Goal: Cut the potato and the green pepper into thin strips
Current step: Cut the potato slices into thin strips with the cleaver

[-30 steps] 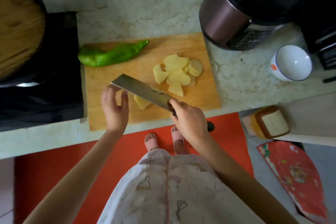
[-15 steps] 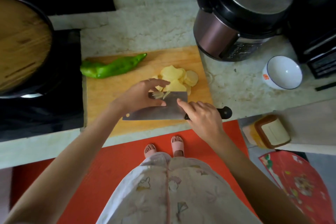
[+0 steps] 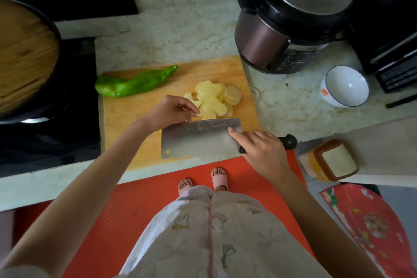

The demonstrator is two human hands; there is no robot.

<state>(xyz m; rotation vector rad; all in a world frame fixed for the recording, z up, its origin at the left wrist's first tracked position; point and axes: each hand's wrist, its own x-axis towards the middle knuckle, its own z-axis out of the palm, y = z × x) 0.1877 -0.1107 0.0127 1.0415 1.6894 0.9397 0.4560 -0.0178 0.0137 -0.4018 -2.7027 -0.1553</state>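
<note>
A wooden cutting board (image 3: 140,115) lies on the counter. A whole green pepper (image 3: 133,83) rests across its far left corner. A heap of pale potato slices (image 3: 214,99) sits at the board's far right. My right hand (image 3: 259,153) grips the black handle of a cleaver (image 3: 198,137), forefinger stretched along the blade, which lies broad side up near the board's front edge. My left hand (image 3: 171,110) hovers just left of the heap, fingertips pinching small potato pieces at the blade's far edge. A potato scrap sticks to the blade's lower left.
A pressure cooker (image 3: 293,20) stands right behind the board. A white bowl (image 3: 345,86) sits to its right, a dark appliance (image 3: 392,52) beyond. A wooden-lidded pan (image 3: 24,56) sits on the black stove at left. An orange box (image 3: 331,160) lies at lower right.
The cleaver turned from edge-down cutting to lying flat near the front of the board. My left hand moved right from the front-left area to the potato heap, taking pieces off the blade.
</note>
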